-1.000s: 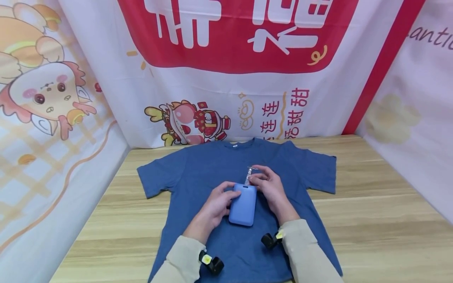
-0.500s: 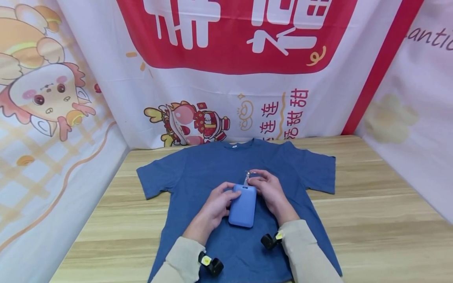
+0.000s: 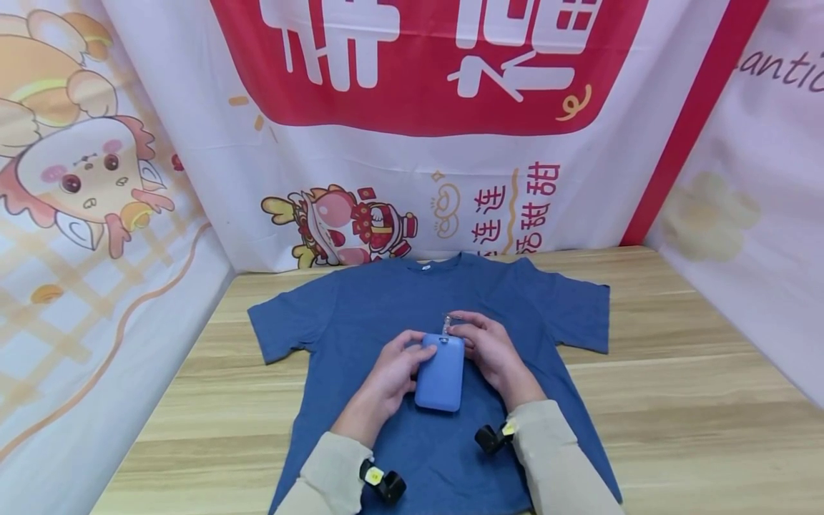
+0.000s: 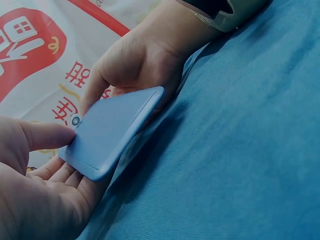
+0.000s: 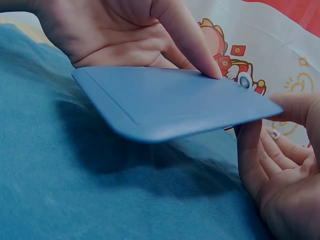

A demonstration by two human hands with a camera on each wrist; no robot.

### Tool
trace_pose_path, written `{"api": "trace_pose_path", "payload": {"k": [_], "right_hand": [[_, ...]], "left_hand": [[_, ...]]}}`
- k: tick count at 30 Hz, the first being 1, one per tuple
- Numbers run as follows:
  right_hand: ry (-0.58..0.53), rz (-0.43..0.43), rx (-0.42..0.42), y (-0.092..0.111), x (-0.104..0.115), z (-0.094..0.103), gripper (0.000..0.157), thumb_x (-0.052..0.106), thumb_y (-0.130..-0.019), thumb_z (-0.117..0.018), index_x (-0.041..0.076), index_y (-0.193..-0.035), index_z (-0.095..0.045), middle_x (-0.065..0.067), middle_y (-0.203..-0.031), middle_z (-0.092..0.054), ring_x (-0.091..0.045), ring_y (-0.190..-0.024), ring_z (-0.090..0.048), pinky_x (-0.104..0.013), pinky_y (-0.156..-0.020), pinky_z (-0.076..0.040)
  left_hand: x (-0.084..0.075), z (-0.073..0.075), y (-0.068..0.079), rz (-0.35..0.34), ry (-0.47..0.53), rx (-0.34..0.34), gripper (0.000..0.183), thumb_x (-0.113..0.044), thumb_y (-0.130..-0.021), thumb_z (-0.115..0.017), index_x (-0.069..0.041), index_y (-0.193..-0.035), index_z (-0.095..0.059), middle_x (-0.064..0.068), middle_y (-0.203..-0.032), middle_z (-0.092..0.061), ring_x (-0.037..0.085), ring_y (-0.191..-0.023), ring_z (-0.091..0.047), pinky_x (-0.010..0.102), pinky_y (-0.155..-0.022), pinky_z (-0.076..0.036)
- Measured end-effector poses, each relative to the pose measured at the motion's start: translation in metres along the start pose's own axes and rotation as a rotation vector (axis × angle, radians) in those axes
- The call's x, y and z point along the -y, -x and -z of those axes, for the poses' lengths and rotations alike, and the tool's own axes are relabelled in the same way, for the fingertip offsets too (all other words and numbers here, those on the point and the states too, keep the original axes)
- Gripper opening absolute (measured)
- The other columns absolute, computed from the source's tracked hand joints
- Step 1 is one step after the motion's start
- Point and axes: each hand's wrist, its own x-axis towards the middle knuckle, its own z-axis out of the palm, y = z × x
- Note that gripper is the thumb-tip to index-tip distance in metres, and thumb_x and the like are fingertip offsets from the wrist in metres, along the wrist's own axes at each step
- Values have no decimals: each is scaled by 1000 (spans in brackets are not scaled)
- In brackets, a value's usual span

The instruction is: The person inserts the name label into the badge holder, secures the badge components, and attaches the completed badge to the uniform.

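Observation:
A blue badge holder (image 3: 440, 375) is held a little above the spread blue T-shirt (image 3: 450, 465), its slotted end facing away from me. My left hand (image 3: 394, 370) grips its left side, thumb on the upper face and fingers beneath, as the left wrist view shows. At the slot, my right hand (image 3: 492, 352) pinches the clear strap clip (image 3: 446, 324) between thumb and fingers. A metal snap (image 5: 245, 80) of the strap shows at the holder's end in the right wrist view. Part of the clip is hidden behind the right fingers.
The T-shirt lies flat on a wood-grain table (image 3: 676, 372), sleeves out to both sides. White printed cloth (image 3: 399, 157) hangs as a wall behind the table, with more cloth at left and right. Black wrist cameras (image 3: 389, 486) are strapped over both sleeves.
My right hand has come slightly down and left, bringing the strap clip closer to the slotted end of the holder. My left hand and the holder are almost unmoved.

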Motion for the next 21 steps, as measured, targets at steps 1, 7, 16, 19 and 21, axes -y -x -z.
{"api": "trace_pose_path", "payload": {"k": [1, 7, 16, 19, 21], "right_hand": [[2, 2, 4, 0, 0, 0, 44, 16, -101, -72, 13, -144, -66, -12, -149, -60, -18, -110, -69, -28, -89, -60], [15, 30, 33, 1, 0, 1, 42, 19, -103, -70, 16, -144, -65, -9, -143, -65, -17, -113, -68, -30, -93, -58], [39, 65, 43, 2, 0, 1, 35, 20, -108, -65, 16, -143, -66, -1, -121, -76, -16, -109, -68, -31, -94, -57], [31, 68, 28, 2, 0, 1, 36, 19, -107, -66, 16, -143, -66, -2, -121, -77, -15, -109, -68, -31, -93, -57], [22, 73, 8, 2, 1, 0, 36, 18, -106, -67, 16, -142, -66, -2, -120, -77, -15, -108, -69, -31, -92, -57]], "left_hand": [[0, 0, 0, -1, -1, -4, 36, -25, -108, -66, -13, -141, -60, 12, -142, -70, 24, -111, -67, 37, -82, -58], [1, -2, 0, -10, -7, -24, 33, -25, -106, -67, -12, -136, -62, 11, -136, -71, 25, -107, -68, 36, -79, -58], [1, -3, 2, -16, -15, -33, 33, -28, -105, -70, -13, -133, -62, 8, -135, -72, 24, -104, -66, 34, -78, -57], [1, -3, 2, -18, -13, -32, 32, -28, -105, -70, -13, -132, -63, 7, -133, -73, 24, -104, -66, 34, -77, -57], [0, -3, 2, -19, -15, -34, 33, -28, -105, -70, -13, -133, -63, 7, -134, -73, 25, -105, -65, 35, -78, -56]]}}
